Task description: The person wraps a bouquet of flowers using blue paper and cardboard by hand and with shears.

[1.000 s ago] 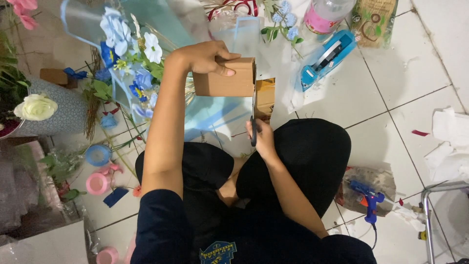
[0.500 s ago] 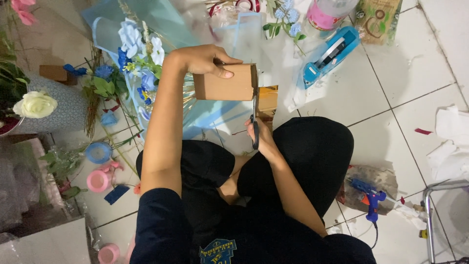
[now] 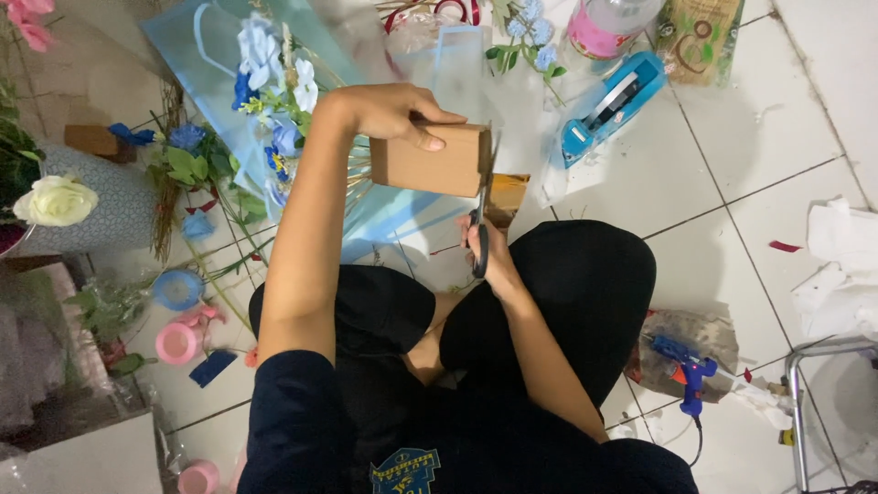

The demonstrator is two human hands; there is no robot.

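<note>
The left hand [image 3: 395, 112] is closed around a brown piece of cardboard [image 3: 430, 162], thumb across its front face, holding it up above the lap. The right hand [image 3: 489, 252], just below the cardboard's right edge, is wrapped through the handles of a pair of scissors [image 3: 478, 220] whose blades point up along that edge. The cut looks to be just starting or partway: the blades sit at the lower right corner, and most of the edge still seems uncut, though blur hides the exact spot. Compared with a second ago, the cardboard sits a little lower and the scissors have risen to meet its edge. Left of the left hand lie blue flowers [image 3: 270, 69]; beyond the right hand a blue tape dispenser [image 3: 611, 105] rests on the tiled floor [image 3: 732, 165].
</note>
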